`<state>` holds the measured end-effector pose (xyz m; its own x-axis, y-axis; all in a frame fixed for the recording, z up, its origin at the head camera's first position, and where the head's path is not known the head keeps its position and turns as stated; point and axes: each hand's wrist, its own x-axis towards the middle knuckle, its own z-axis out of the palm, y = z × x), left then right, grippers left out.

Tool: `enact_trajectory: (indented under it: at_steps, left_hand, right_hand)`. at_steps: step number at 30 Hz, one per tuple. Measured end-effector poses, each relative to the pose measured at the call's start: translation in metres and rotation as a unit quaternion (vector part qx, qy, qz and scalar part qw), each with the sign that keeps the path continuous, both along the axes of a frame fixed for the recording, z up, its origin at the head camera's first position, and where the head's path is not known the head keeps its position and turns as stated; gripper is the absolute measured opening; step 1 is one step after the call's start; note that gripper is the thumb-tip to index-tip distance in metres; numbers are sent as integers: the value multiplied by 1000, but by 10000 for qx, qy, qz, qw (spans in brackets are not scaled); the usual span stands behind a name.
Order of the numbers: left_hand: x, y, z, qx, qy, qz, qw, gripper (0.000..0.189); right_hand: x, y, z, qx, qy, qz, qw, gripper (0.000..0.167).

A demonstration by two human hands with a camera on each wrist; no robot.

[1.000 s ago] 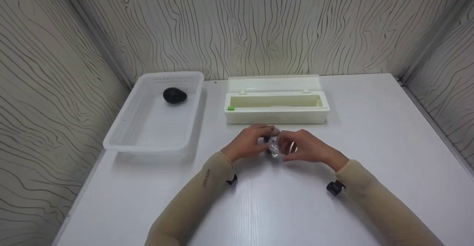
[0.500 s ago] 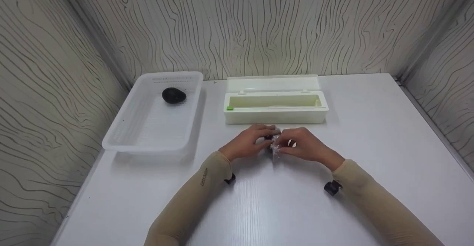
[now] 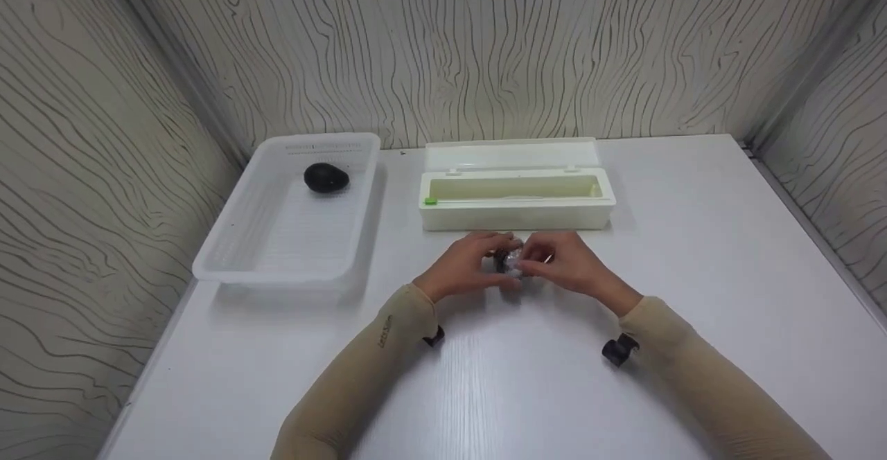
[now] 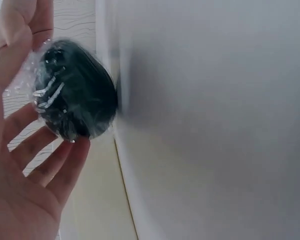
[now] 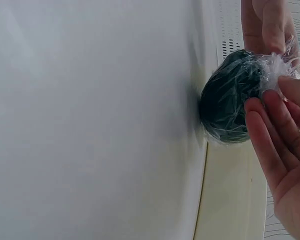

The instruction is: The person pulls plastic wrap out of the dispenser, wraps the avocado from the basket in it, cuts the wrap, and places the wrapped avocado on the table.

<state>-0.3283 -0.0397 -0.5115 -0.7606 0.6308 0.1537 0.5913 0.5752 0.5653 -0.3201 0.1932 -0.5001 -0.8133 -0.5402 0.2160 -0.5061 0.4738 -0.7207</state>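
A dark avocado [image 4: 82, 95] wrapped in clear cling film [image 5: 275, 70] stands close over the white table, just in front of a white box. My left hand [image 3: 468, 264] holds it from the left, with thumb and fingers spread round its sides. From the right, my right hand [image 3: 565, 259] pinches gathered film between thumb and fingers. In the right wrist view the film is bunched into a whitish tuft at the near end of the avocado, and the right fingertips [image 5: 255, 107] touch its side. Much of the avocado is hidden behind my hands in the head view.
A white cling film box [image 3: 516, 218] stands behind my hands, lid [image 3: 511, 155] raised, with a green slide cutter [image 3: 430, 201] on its front rail. At the left, a translucent plastic basket [image 3: 277, 278] holds another dark avocado [image 3: 326, 178]. Patterned walls [image 3: 443, 51] border the table [image 3: 527, 391].
My right hand has moved slightly left and in against the avocado, gathering the loose film closer. My left thumb has shifted lower and nearer the front. The box and basket stay put.
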Motion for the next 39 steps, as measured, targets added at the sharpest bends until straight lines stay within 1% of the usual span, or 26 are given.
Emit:
enact_trajectory:
  at_steps: [2,4,5,6,7,9,11,12,13,15,17,19,22,25,27,30,35,39]
  left_hand:
    - [-1,1,0,127,-74,10,9999,64]
    - [-3,2,-1,276,-225,-70,9993,57]
    - [-4,2,-1,366,-306,-117,9988,54]
    - [-5,1,-1,473,-398,-157,9980,51]
    - [-6,1,-1,578,-514,-147,9969,49]
    - [-7,0,-2,766,-745,-93,9942,50]
    - [-6,0,-3,965,-945,6,9908,54]
    - [-5,0,-4,1056,-1041,66,9889,56]
    - [-5,0,-5,1142,-1128,123,9870,59]
    - [-4,0,-5,1362,-1253,147,9826,62]
    - [-4,0,-5,1559,-1319,138,9788,59]
    - [-4,0,-5,1666,-1360,163,9765,52]
    - [-4,0,-5,1650,-1515,297,9741,42]
    - [-5,-1,-5,1603,-1681,394,9718,37]
    - [-6,-1,-5,1594,-1728,370,9713,37]
    - [-8,-1,-6,1616,-1673,254,9722,35]
    - [-9,-2,-9,1564,-1643,276,9735,33]
    - [-9,-3,-10,1602,-1851,293,9691,34]
  right_hand:
    - [0,-1,1,-58,-204,28,9998,11]
    - [1,-1,2,-26,-364,22,9993,10]
    - [3,-2,7,-32,-449,2,9990,10]
    - [6,-4,11,-42,-477,-63,9988,10]
    - [5,-3,11,-51,-488,-139,9987,11]
    - [3,-2,10,-49,-517,-326,9981,18]
    - [1,1,10,-33,-567,-473,9973,30]
    - [-2,3,6,12,-585,-536,9968,36]
    - [-6,5,1,64,-627,-544,9965,43]
    - [-6,6,1,146,-708,-522,9960,51]
    - [-7,6,-1,189,-728,-466,9961,56]
    - [-8,6,-2,179,-726,-405,9964,57]
    - [-9,5,-3,120,-836,-345,9958,56]
    - [-10,4,-2,48,-986,-290,9947,53]
    - [-10,3,-1,60,-1017,-316,9943,51]
    - [-11,3,0,200,-979,-434,9940,49]
    - [-11,1,-1,286,-945,-533,9937,53]
    - [-12,0,-2,232,-963,-525,9937,52]
